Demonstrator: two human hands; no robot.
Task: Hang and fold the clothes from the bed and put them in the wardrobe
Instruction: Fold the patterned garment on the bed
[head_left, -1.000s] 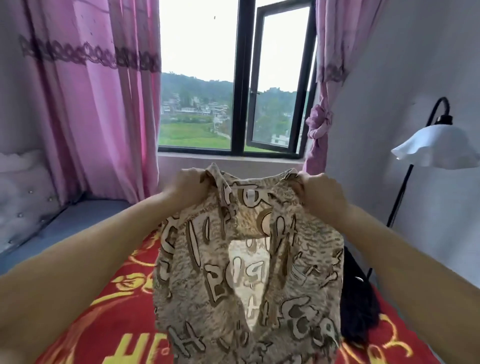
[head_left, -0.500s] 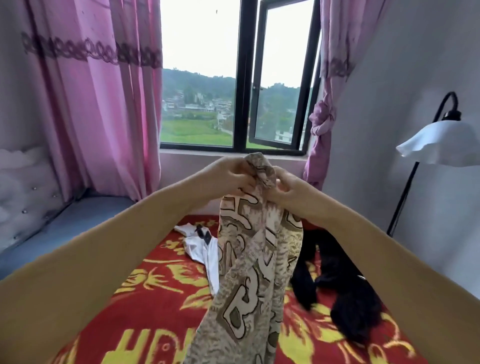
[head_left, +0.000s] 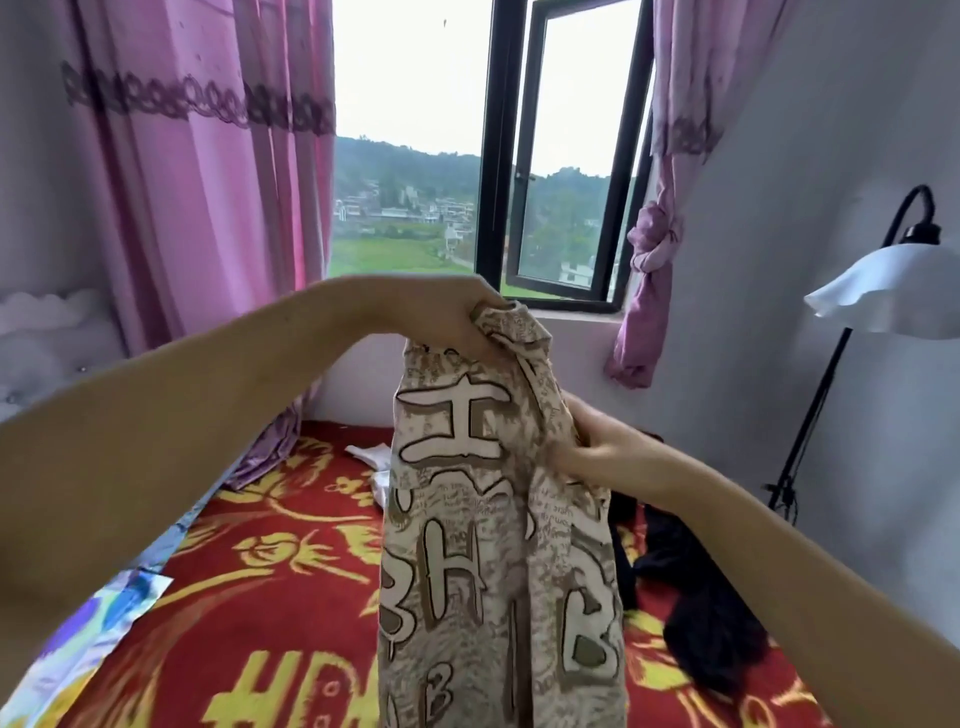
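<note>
Left hand (head_left: 447, 312) grips patterned garment (head_left: 493, 545); right hand (head_left: 597, 452) touches it.

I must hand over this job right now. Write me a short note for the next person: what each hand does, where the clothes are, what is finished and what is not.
Left hand: grips the top of the beige patterned garment, held up in the air over the bed.
Right hand: lower down, on the right edge of the same garment; its grip is blurred.
On the red blanket: a white garment behind the held one, a black garment to the right.
Done: the beige garment is lifted and gathered lengthwise.
Left: finish folding or hanging it, then the white and black ones. The wardrobe is not in view.
</note>
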